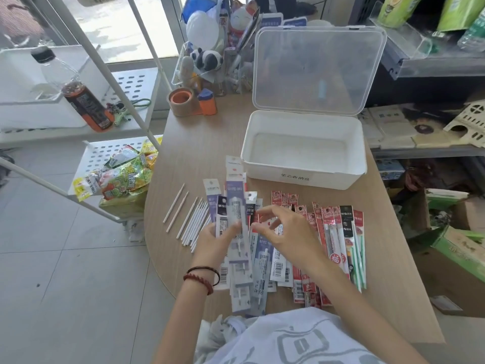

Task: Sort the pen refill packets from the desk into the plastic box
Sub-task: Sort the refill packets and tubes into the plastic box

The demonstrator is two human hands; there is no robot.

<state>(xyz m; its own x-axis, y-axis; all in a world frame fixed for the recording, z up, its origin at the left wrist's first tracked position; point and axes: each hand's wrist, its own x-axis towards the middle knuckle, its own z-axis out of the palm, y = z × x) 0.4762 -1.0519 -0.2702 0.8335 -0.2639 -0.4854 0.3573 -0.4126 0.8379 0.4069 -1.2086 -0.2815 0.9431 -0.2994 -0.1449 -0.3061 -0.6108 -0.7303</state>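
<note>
Your left hand point(214, 239) grips a fanned bunch of purple-and-white pen refill packets point(235, 206) above the wooden desk point(199, 143). Your right hand point(282, 232) hovers open-fingered over more. Beyond them sits the white plastic box point(305, 177), lid up

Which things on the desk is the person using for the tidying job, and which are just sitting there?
For the job: purple packets in the left hand; right hand reaching in; red packets; open white box.

Just lying about: loose white sticks, tape roll, panda toy, drink bottle.
</note>
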